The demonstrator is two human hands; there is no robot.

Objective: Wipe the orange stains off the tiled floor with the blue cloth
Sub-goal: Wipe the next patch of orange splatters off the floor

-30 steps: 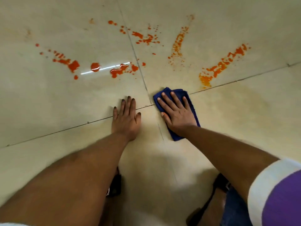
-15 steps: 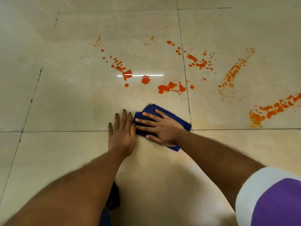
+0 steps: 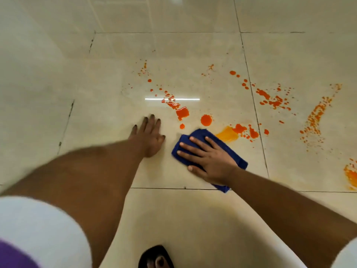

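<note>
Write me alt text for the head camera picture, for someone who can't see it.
A person's right hand presses a blue cloth flat on a tiled floor, beside a fresh orange smear. The left hand rests open on the tile, and orange stains spatter the floor beyond both hands.

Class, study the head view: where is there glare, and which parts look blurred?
Head view: a thin white glare streak crosses the glossy tile among the orange stains; the left forearm is motion-blurred; the right hand on the blue cloth is sharper.
</note>
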